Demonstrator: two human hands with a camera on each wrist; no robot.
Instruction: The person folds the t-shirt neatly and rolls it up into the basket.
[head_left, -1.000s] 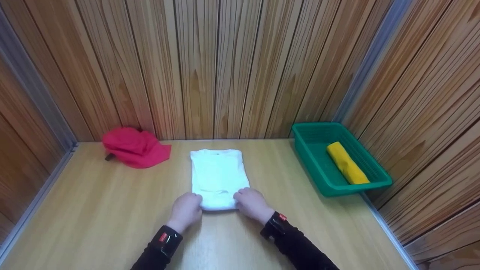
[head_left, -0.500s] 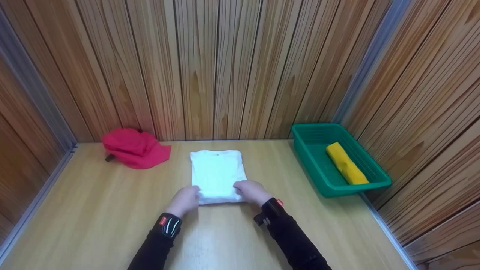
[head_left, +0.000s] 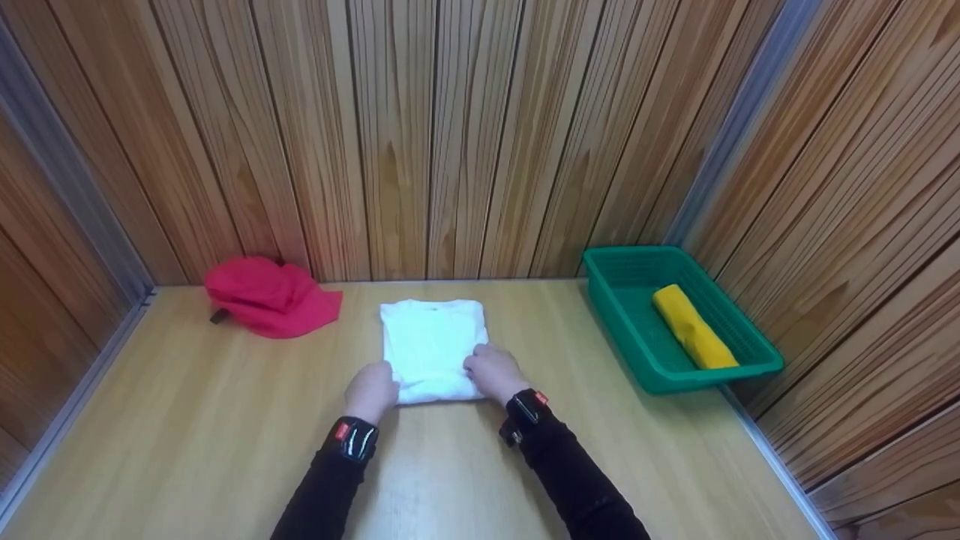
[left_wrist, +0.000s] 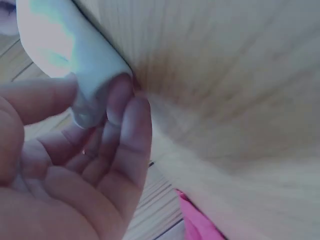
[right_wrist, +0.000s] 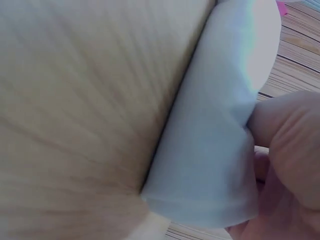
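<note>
A folded white T-shirt lies flat on the table, its neckline toward the back wall and its near edge turned up into a thick roll. My left hand grips the left end of that roll; in the left wrist view its thumb presses on top while the fingers curl around the end. At the right end, my right hand pinches the cloth. The right wrist view shows that thumb denting the white roll, with the other fingers partly hidden behind it.
A red cap sits at the back left of the table, by the wall. At the right, a green basket holds a rolled yellow cloth. Wood-panelled walls enclose the back and sides.
Both hands have moved away from the person, toward the back wall. The shirt's near edge has moved with them, leaving its flat part shorter.
</note>
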